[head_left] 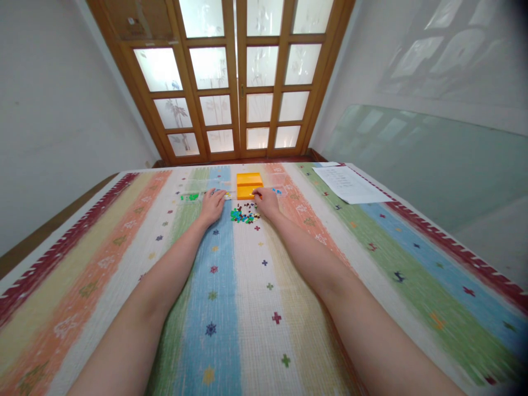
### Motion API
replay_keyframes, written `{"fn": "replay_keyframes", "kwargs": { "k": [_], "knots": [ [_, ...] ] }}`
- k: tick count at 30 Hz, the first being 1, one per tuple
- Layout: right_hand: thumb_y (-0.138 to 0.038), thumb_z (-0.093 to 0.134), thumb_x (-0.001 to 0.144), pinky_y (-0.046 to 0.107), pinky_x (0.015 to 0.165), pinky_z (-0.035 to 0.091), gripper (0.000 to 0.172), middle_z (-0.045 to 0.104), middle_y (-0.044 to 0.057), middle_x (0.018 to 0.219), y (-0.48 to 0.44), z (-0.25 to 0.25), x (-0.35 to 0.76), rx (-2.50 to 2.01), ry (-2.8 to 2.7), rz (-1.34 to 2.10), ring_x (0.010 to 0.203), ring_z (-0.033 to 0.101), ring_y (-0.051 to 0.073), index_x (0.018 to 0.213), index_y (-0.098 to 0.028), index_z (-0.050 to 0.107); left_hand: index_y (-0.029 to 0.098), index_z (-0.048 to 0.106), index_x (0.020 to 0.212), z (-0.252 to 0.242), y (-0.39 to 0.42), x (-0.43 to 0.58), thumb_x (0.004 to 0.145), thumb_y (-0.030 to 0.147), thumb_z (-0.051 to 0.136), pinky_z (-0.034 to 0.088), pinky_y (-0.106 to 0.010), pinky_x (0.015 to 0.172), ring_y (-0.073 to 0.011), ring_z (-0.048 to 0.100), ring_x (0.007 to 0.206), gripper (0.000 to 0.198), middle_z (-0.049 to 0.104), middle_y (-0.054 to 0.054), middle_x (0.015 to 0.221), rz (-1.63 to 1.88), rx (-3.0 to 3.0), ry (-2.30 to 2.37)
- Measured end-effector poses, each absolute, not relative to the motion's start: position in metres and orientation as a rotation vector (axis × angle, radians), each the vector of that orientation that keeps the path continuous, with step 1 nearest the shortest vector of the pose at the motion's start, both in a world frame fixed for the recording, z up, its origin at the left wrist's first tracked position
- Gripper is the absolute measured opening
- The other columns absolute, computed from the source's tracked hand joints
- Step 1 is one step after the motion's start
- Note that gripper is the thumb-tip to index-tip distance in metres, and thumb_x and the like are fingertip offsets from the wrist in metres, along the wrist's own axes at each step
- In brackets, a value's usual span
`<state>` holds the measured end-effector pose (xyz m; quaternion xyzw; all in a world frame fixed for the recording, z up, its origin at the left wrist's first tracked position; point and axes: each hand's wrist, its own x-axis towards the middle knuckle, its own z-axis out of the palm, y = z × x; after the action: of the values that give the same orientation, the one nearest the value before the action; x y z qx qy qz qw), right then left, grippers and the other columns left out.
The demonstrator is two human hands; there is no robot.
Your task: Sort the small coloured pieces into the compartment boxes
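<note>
Both my arms stretch far forward over a striped, colourful tablecloth (247, 308). My left hand (213, 204) rests by a clear compartment box (198, 195) that holds green bits, its fingers curled at the box's edge. My right hand (266, 201) touches the near right corner of an orange box (248, 185), fingertips pinched together; what they hold is too small to see. Between the hands lies a small pile of mixed coloured beads (244, 214), dark, green and blue.
A printed white sheet of paper (348, 184) lies at the far right of the table. Wooden doors with frosted glass panes (243, 82) stand behind the table. A pane of glass (433, 159) leans against the right wall.
</note>
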<state>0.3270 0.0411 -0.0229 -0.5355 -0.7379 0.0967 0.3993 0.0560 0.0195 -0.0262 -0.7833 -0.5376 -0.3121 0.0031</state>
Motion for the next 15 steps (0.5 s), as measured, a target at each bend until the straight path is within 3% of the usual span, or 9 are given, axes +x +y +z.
{"fn": "replay_keyframes", "kwargs": {
  "k": [6,10,15],
  "knots": [
    [-0.017,0.055,0.091,0.036,0.097,0.051,0.028,0.079,0.006,0.105,0.047,-0.025,0.329,-1.336,-1.802,0.238,0.099,0.069,0.023,0.100,-0.022,0.081,0.021,0.070,0.135,-0.014,-0.004,0.083,0.105,0.032,0.044,0.031,-0.056,0.128,-0.0294,0.040,0.149,0.041,0.068,-0.006,0.143,-0.890,-2.631,-1.504],
    [-0.020,0.051,0.092,0.035,0.095,0.052,0.030,0.079,0.006,0.104,0.055,-0.025,0.344,-1.342,-1.680,0.243,0.096,0.069,0.023,0.102,-0.021,0.080,0.025,0.069,0.138,0.001,-0.029,0.112,0.108,0.035,0.040,0.029,-0.051,0.129,-0.0269,0.040,0.150,0.043,0.065,-0.003,0.147,-0.642,-2.915,-1.154],
    [-0.021,0.049,0.091,0.035,0.090,0.053,0.032,0.079,0.005,0.101,0.060,-0.024,0.358,-1.429,-1.557,0.265,0.092,0.069,0.022,0.103,-0.021,0.079,0.025,0.060,0.149,0.006,-0.049,0.131,0.108,0.038,0.041,0.024,-0.051,0.129,-0.0295,0.034,0.153,0.047,0.056,-0.002,0.157,-0.423,-3.002,-0.954]
  ]
}}
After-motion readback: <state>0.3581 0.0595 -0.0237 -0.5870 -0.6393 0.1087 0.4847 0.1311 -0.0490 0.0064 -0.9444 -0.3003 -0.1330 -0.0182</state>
